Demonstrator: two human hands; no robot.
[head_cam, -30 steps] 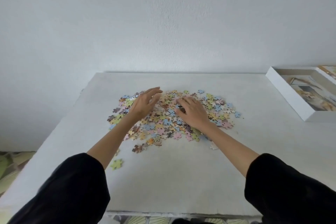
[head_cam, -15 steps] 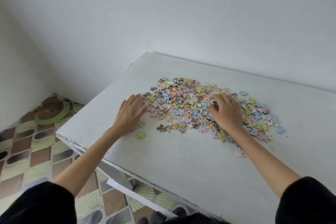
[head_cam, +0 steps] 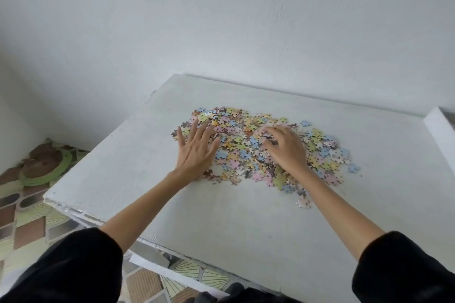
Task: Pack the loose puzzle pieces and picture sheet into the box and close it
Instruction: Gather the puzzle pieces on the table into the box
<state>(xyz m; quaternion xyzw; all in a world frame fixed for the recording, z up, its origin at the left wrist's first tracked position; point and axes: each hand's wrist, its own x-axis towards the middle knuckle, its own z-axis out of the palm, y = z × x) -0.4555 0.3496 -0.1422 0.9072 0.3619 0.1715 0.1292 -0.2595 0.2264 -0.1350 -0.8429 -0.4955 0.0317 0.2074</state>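
While the head view looks down across the white tabletop, I log both hands on the heap of loose puzzle pieces, which lies toward the far middle of the surface.

Left hand: palm down at the heap's left margin, fingers straight and spread wide, tips lying over the outermost pieces, heel of the palm at the near-left edge of the heap. It grips nothing.

Right hand: resting on the heap right of centre, fingers bent with tips down among the pieces. The tips are motion-blurred, so I cannot tell whether they pinch any piece or only press on them.

The two hands are apart, with a strip of pieces between them. Both forearms are bare, ending in black sleeves at the bottom of the view.

Strays: one pale piece lies off the near side of the heap, just beside the right forearm; one blue piece sits just off the right margin.

Box: only a white corner of it shows at the right edge of the view — on the tabletop, well apart from the heap. Its inside is out of view.

Off the table's left, patterned floor tiles.
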